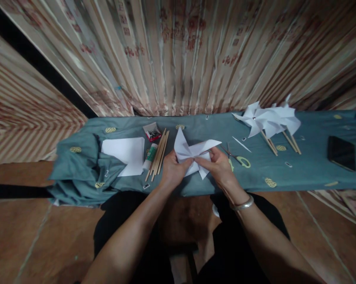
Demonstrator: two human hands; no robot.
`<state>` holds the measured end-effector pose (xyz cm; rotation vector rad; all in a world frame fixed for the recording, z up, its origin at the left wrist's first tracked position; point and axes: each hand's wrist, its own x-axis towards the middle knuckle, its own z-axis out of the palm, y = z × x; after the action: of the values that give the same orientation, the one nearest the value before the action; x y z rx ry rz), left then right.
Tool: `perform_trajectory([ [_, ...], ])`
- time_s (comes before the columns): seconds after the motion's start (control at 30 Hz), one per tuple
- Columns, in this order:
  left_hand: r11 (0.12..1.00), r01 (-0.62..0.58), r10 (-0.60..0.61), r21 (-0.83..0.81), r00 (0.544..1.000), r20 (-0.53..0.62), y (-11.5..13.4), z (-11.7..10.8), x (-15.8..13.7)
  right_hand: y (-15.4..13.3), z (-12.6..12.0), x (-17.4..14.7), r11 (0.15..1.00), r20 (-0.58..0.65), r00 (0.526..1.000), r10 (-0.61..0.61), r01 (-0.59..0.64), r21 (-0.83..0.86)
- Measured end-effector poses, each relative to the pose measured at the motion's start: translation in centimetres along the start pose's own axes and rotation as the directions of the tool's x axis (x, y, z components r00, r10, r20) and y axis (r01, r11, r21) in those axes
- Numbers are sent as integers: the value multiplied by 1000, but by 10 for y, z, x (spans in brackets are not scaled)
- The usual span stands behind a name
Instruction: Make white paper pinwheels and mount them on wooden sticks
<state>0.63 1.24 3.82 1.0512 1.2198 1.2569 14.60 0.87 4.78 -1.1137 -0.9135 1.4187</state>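
A white paper pinwheel (192, 149) with folded blades is held between my two hands, over the near part of the table. My left hand (174, 169) grips its left side, thumb pressed near the centre. On the right side my right hand (219, 165) is closed on it, its thumb also at the middle. The fingers behind the paper are partly hidden. Just left of my left hand lie several wooden sticks (159, 154) and a glue stick (150, 157). Scissors with yellow-green handles (243, 161) rest right of my right hand, beside a thin paper strip (241, 144).
A stack of white paper (123, 148) lies at left, partly under bunched cloth. Behind the sticks is a small open box of dark metal pieces (152, 132). Several pinwheels on sticks (266, 120) lie at back right. A dark phone-like object (341, 153) is farther right. Curtains (178, 59) hang behind.
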Motion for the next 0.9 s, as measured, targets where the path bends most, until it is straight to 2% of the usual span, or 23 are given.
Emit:
perform_trajectory([
  [0.1, 996, 23, -27, -81, 999, -40, 3, 0, 5, -2, -2, 8, 998, -28, 998, -64, 64, 13],
  [0.2, 993, 0, -15, -122, 992, -123, 9, -7, 12, 2, -10, 20, 991, -176, 977, -122, 131, 40],
  [0.3, 976, -56, 7, -210, 974, -226, 20, -22, 21, 13, -15, 30, 990, -217, 966, -138, 132, -43],
  [0.47, 897, -216, 71, -385, 932, -356, 48, -53, 29, 33, 2, 39, 924, -109, 976, -187, 137, -357],
  [0.53, 869, -276, 95, -410, 908, -409, 59, -66, 30, 35, 19, 47, 860, -8, 972, -234, 204, -467],
  [0.6, 855, -330, 119, -400, 875, -469, 68, -79, 31, 31, 40, 59, 745, 116, 931, -346, 348, -569],
  [0.7, 864, -364, 125, -349, 825, -551, 75, -97, 32, 20, 74, 82, 474, 320, 849, -422, 507, -720],
  [0.8, 844, -404, 122, -351, 784, -608, 77, -110, 34, 13, 105, 103, 203, 447, 828, -338, 528, -825],
  [0.9, 834, -407, 118, -372, 791, -600, 77, -116, 33, 14, 127, 117, -1, 529, 819, -224, 543, -840],
])
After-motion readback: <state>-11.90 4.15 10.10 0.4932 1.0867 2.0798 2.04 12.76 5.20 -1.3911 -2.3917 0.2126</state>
